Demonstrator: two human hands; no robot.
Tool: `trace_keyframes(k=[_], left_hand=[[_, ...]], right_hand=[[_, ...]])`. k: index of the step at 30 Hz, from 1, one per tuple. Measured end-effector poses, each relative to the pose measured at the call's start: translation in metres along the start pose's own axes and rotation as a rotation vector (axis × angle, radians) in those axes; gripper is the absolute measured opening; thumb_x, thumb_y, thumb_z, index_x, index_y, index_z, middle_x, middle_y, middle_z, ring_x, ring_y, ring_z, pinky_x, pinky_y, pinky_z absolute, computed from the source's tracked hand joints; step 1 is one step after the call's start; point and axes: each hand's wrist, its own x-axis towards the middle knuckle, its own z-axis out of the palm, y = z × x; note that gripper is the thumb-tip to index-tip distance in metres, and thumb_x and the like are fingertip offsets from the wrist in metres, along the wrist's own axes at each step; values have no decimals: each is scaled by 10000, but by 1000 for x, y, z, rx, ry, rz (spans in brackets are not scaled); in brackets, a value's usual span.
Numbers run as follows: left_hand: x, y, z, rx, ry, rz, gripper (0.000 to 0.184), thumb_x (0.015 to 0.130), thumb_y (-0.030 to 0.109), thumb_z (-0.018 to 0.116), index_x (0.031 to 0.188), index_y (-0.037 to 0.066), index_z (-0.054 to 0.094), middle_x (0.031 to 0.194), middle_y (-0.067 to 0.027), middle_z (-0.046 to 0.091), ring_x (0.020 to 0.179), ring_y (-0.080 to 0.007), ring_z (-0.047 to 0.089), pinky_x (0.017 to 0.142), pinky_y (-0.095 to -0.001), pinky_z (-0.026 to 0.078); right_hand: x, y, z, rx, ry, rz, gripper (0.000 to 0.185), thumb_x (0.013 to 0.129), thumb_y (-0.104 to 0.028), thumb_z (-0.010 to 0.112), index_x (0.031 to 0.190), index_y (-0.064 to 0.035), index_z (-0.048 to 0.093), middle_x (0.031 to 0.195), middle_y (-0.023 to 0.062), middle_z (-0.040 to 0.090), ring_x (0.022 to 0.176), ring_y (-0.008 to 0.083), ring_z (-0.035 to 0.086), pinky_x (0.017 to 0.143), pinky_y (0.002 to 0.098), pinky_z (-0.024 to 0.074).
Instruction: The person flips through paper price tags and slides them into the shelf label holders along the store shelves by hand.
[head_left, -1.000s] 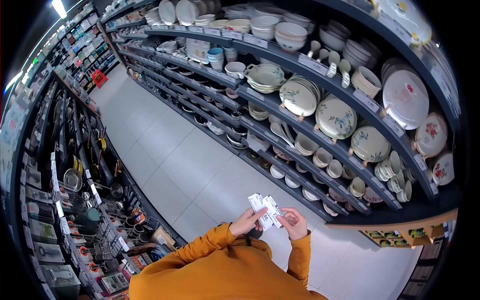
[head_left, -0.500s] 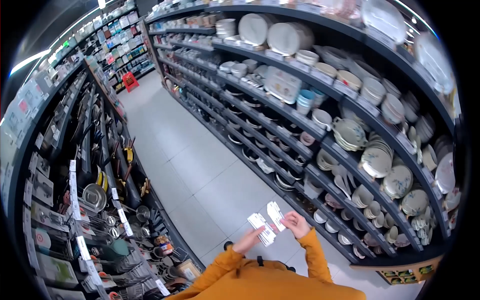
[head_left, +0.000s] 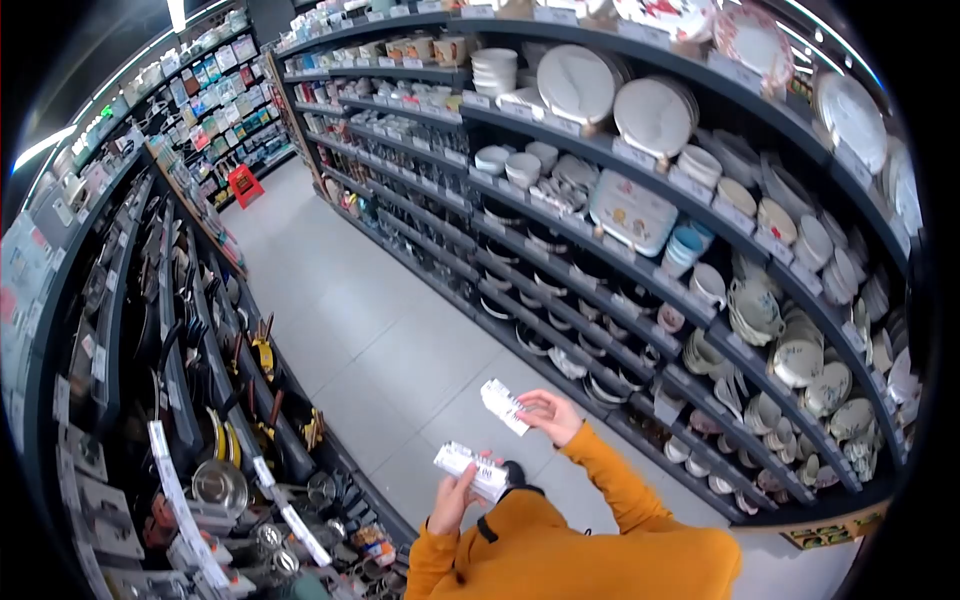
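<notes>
My left hand [head_left: 455, 498] is closed on a stack of white printed price tags [head_left: 473, 470], thumb on top, low in the middle of the view. Higher and to the right, my right hand [head_left: 552, 415] pinches a smaller bunch of white tags [head_left: 504, 406] at its right edge. The two bunches are apart, both held over the tiled floor [head_left: 420, 350]. Black print shows on them, but most of it is too small to read. Orange sleeves cover both my arms.
Shelves of plates, bowls and cups [head_left: 640, 215] line the right side. Pans and metal kitchen tools [head_left: 220, 485] fill the left shelves. A red floor sign [head_left: 244, 186] stands at the aisle's far end. A dark shoe [head_left: 513, 472] shows below my hands.
My hands have moved apart, the left one down and leftward with its stack, the right one up and leftward with its tags. The view has shifted along the aisle.
</notes>
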Motion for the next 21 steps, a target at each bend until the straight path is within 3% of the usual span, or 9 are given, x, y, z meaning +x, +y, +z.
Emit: trace_keyframes(k=[8,11,17,21], left_hand=[[95,91,-88,-19,38,-20,418,1015,236,384,1334,-32,412,1209,-175,598,929,-179,650,665,-244,543],[130,129,-125,-38,65,9,408,1014,227,383,1327,-32,415,1198,-182,602,923,-185,652,666,-254,548],[199,172,-201,-171,120,72,414,1012,227,381,1320,-50,398,1217,-203,575,943,-209,653,653,-250,574],[239,217,-237,-230,106,20,412,1007,232,395,1304,-53,408,1217,-207,571,969,-225,648,653,-255,574]], right_hand=[[184,-7,54,123,-64,-44,233,909,-37,592,1119,20,509,1070,112,591,952,178,638,725,279,570],[257,-23,80,141,-120,-8,203,913,-63,599,1074,18,504,1073,119,594,845,186,665,672,266,561],[353,-65,130,-28,-207,86,228,909,-150,635,1028,1,511,927,91,640,605,109,616,517,220,489],[411,-57,148,-59,-101,72,219,905,-153,644,1013,-7,522,873,70,653,576,73,578,505,205,470]])
